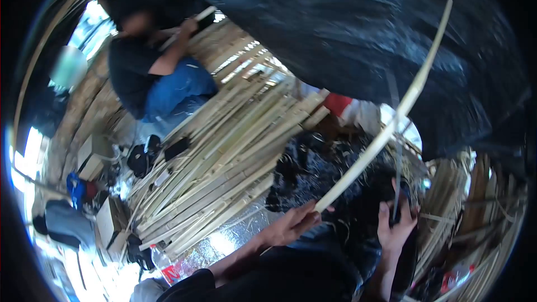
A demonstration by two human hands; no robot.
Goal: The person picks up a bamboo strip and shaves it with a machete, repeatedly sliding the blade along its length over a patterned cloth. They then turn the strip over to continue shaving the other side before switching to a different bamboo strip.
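head view, left hand (293,223): one, closed round the lower end of a pale strip, right of the near end of the strip pile (224,162).

right hand (398,226): one, farther right of the strip pile; fingers gripping the base of a grey blade, thumb upward.

pale strip (358,166): one, long, slightly curved, slanting up and away to the right of the strip pile; upper end tapering.

grey blade (397,168): one, thin, near upright, blurred; its line crosses the pale strip, contact between them not determinable.

dark covering (296,173): one, glossy, strewn with pale shavings; just right of the strip pile.

strip pile: many split lengths, laid roughly parallel.

dark flat item (177,149): one, rectangular, at the left edge of the strip pile.

bottle (165,265): one, clear, red label, tilted; below the near end of the strip pile.

open carton (109,221): one, left of the strip pile.

seated person (131,75): one, dark top, blue trousers, holding a light-coloured length; beyond the strip pile, to its upper left.

black sheeting (347,39): one expanse, creased, above and right of the strip pile.

second stack (447,190): upright-looking lengths, well right of the strip pile.
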